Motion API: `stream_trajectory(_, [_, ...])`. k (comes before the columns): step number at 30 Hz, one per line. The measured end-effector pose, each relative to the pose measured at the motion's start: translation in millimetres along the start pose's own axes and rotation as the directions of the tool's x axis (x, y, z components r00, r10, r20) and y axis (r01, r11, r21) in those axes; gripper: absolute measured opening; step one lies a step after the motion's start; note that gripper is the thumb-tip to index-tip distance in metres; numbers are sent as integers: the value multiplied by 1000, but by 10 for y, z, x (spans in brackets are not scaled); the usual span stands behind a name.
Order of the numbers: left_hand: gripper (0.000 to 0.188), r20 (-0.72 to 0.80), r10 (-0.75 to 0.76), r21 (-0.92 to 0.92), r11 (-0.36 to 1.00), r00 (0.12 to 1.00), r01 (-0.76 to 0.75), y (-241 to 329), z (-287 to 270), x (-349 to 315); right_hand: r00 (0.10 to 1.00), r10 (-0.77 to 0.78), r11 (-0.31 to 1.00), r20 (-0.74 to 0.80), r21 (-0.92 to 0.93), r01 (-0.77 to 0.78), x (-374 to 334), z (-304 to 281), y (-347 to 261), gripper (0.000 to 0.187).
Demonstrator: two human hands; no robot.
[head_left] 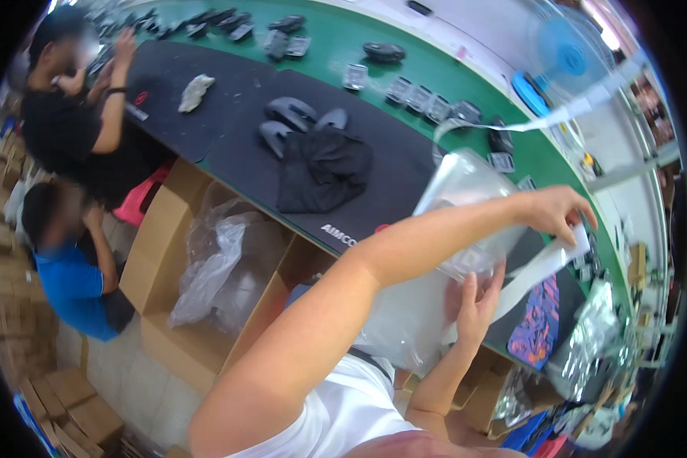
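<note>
My left hand [561, 214], its arm stretched across to the right, pinches the end of a white strip [523, 284]. The strip curves down toward the edge of a large clear plastic bag [404, 317], close to my right hand. With fingers and thumb, my right hand [477, 307] grips the bag's right side. My left forearm covers the bag's middle, and I cannot make out what is inside. A patterned purple and orange flat piece [537, 324] lies right of the strip.
Grey shoes or slippers [290, 114] and a black cloth [324, 172] lie on the dark mats. Small packets [418, 99] line the green tabletop. An open carton [164, 286] holds plastic bags. Two people sit at left. A blue fan [565, 49] stands behind a long pale strip [542, 120].
</note>
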State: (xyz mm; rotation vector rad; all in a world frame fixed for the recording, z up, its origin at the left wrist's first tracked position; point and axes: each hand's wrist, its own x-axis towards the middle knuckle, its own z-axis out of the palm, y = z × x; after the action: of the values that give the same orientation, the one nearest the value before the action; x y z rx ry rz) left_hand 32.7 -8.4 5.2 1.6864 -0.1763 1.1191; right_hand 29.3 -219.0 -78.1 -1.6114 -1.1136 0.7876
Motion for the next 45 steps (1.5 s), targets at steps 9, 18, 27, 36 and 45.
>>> stream_trajectory(9, [26,240,-329,-31,938,913,346,255,-189,-77,803,-437,890,-407,-61,453,82,-616,-587,26])
stream_trajectory(18, [20,303,-461,184,887,834,424,361,-105,-98,773,-394,898,-497,-28,439,539,-977,-722,19])
stream_trajectory(27, [37,359,-347,239,931,866,275,374,-85,-107,889,-208,930,-408,198,309,537,-1083,-694,16])
stream_trajectory(36, [54,411,-403,88,911,818,404,300,-15,-112,586,-500,856,-638,-259,447,333,-1122,-797,13])
stream_trajectory(45, [66,325,-373,33,923,869,384,302,-20,-117,996,-86,995,-7,53,86,-518,-127,-401,14])
